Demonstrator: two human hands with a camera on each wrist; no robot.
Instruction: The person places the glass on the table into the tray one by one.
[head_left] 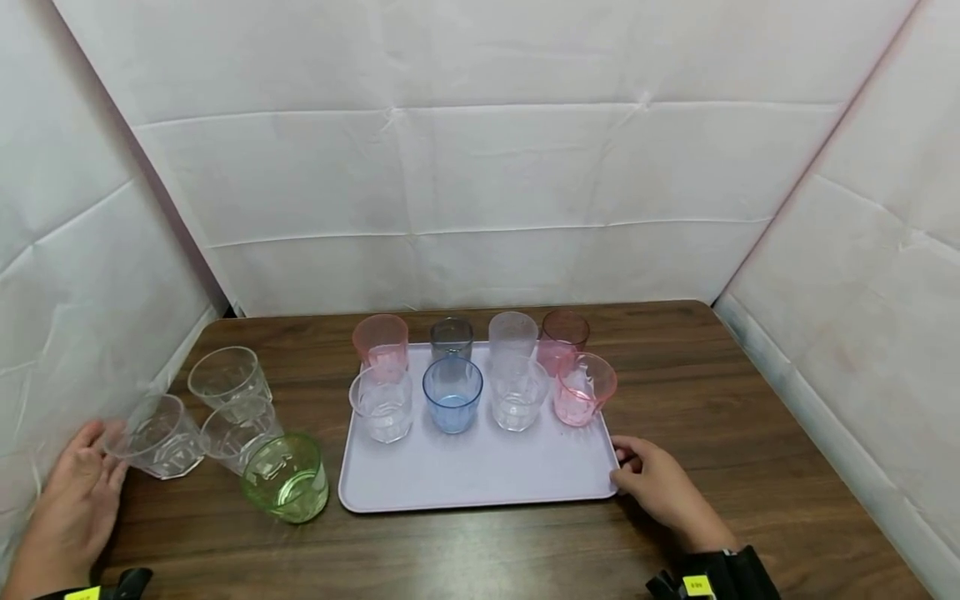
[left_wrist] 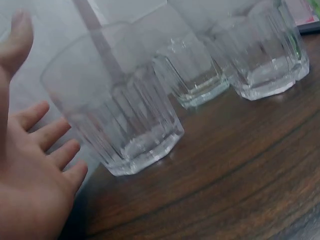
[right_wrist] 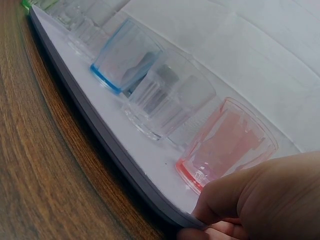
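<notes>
Tumblers on tray (head_left: pixel 480 475), hands (head_left: pixel 663 487) alongside

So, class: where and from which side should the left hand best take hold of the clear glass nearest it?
Probably around the ribbed side wall of the clear glass, from its left, where the open left hand already lies. It stands upright, and other glasses crowd its right.

A staged recording booth rather than a lived-in room: a wooden table (head_left: pixel 750 433) is boxed in behind and on both sides by creased white sheet walls (head_left: pixel 480 167), with a tray (head_left: pixel 480 475) of plastic tumblers (head_left: pixel 452 396) on the table.
</notes>
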